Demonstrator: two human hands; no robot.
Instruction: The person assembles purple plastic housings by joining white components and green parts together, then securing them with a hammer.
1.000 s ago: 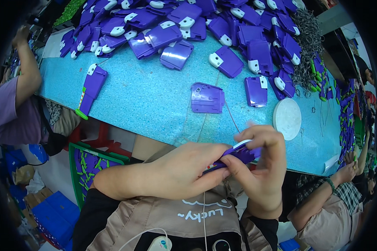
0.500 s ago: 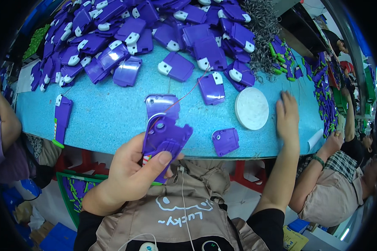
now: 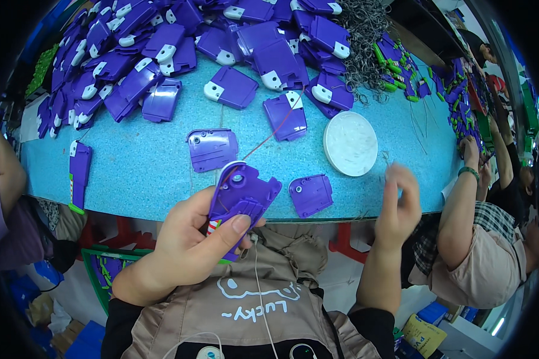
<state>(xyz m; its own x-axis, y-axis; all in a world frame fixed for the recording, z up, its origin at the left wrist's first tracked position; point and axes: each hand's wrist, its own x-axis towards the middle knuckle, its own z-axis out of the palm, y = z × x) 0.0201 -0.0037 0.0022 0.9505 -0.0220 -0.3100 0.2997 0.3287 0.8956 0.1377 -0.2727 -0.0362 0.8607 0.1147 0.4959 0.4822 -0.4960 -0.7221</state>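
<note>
My left hand (image 3: 200,242) grips a purple plastic housing half (image 3: 243,190) with its hollow inner side facing up. The piece has a round hole, a white rounded edge, a striped label and a green end; a thin red wire runs up from it. My right hand (image 3: 399,206) is raised at the table's front edge, fingers bent and tips close together. What they pinch, if anything, is too small to name. Between my hands lies a small purple cover (image 3: 311,195), and another purple cover (image 3: 212,149) lies just beyond the held housing.
A white round lid or dish (image 3: 350,143) sits right of centre on the blue table (image 3: 132,173). Purple covers with white corners (image 3: 161,45) are heaped at the back, beside a tangle of dark wire rings (image 3: 365,48). One assembled purple-green piece (image 3: 79,176) lies left. Co-workers sit on both sides.
My right hand has lifted off the table and come back toward me, its fingers now bent together. The view has shifted slightly; my left hand keeps its grip on the housing.
</note>
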